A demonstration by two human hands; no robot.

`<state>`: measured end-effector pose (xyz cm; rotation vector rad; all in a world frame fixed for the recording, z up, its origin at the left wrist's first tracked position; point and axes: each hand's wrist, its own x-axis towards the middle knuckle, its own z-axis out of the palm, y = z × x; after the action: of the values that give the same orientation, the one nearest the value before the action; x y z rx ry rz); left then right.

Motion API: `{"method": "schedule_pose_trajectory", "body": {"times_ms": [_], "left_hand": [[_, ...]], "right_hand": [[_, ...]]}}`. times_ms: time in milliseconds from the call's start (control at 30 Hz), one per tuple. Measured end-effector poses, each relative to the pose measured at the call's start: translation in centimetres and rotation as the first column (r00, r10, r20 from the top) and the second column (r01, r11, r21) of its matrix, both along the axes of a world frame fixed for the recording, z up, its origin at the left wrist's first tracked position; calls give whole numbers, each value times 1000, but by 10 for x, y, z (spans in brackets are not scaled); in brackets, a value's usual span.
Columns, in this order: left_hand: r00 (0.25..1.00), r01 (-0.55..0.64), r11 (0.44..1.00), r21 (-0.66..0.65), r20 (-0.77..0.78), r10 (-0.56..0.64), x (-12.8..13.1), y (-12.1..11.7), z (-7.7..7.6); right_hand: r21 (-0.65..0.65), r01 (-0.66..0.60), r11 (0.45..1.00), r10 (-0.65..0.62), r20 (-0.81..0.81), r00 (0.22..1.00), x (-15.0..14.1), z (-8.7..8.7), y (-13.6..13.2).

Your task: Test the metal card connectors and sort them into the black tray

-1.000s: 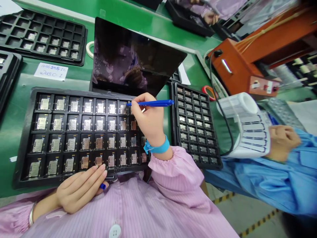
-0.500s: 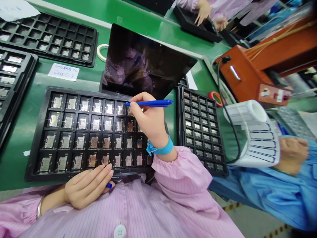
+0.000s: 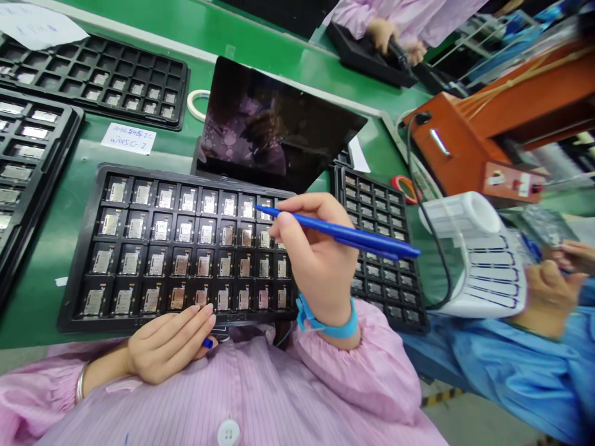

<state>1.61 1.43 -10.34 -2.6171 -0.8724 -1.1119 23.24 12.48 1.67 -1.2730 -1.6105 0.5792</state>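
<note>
Blue pen sits pinched in the fingers of the right hand, its tip over the upper right compartments of a black tray full of small metal parts. Nearest the viewer, the left hand rests on the tray's near edge, fingers loosely curled around a small blue object. A blue wristband circles the right wrist above a pink sleeve. Just right of this tray lies a second tray with smaller cells. Further right, a person in a blue sleeve holds a white label roll. Behind the main tray a dark glossy panel leans tilted, with a handwritten paper note and more trays beyond on the green table.
</note>
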Motion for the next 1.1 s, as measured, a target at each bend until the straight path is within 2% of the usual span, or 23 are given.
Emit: {"method": "schedule_pose_trajectory", "body": {"times_ms": [133, 200, 300, 433, 533, 667, 867, 1000, 1033, 1067, 1100], "left_hand": [[1000, 6, 999, -36, 20, -5, -1, -1, 1], [998, 24, 998, -65, 64, -19, -2, 0, 7], [990, -6, 991, -132, 140, 25, -2, 5, 29], [957, -60, 932, -358, 246, 156, 1, 16, 65], [915, -46, 896, -442, 340, 215, 3, 22, 79], [910, -36, 893, -448, 355, 215, 4, 19, 81], [947, -52, 927, -371, 277, 163, 3, 12, 79], [965, 9, 939, -343, 248, 81, 3, 6, 82], [962, 52, 917, -396, 268, 61, 3, 4, 84], [953, 116, 867, -485, 299, 40, 3, 2, 86], [941, 194, 778, -598, 338, 25, 3, -1, 87]], "right_hand": [[-42, -47, 998, 46, -29, 999, 0, 3, -35], [-79, -90, 993, 87, -46, 995, -1, 2, -50], [-127, -156, 980, 145, -87, 986, -4, 0, -69], [-114, -232, 966, 203, -218, 955, -8, 0, -85], [-84, -286, 955, 257, -255, 932, -13, 0, -93], [-89, -306, 948, 282, -211, 936, -16, 0, -100], [-56, -282, 958, 267, -194, 944, -18, 1, -106], [-153, -412, 898, 367, -256, 894, -22, 3, -106], [-169, -457, 873, 400, -287, 871, -22, 4, -105], [-183, -501, 846, 432, -314, 845, -22, 5, -104], [-200, -542, 816, 464, -332, 821, -21, 6, -103]]}}
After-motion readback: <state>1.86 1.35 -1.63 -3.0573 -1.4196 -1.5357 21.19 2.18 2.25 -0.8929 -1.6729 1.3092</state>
